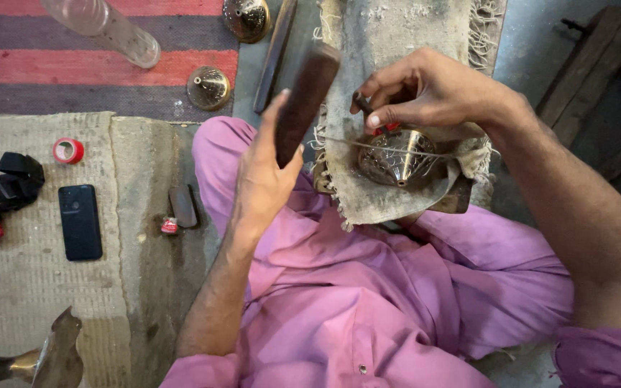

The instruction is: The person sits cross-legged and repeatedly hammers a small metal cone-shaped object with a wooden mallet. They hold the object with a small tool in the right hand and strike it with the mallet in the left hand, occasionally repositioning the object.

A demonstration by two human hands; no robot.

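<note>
We see the right hand (415,90) pinching a small chisel (363,104) upright against the brass dome (400,156) on the cloth pad (389,43) across the lap, while the left hand (264,176) grips a dark mallet (307,93), raised just left of the dome, long axis pointing away.

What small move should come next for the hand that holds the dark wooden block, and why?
Probably the left hand should bring the dark wooden block down onto the thin chisel-like tool. The right hand pinches that tool upright against the engraved conical brass piece, which rests on a frayed grey cloth, while the block is raised beside it.
</note>
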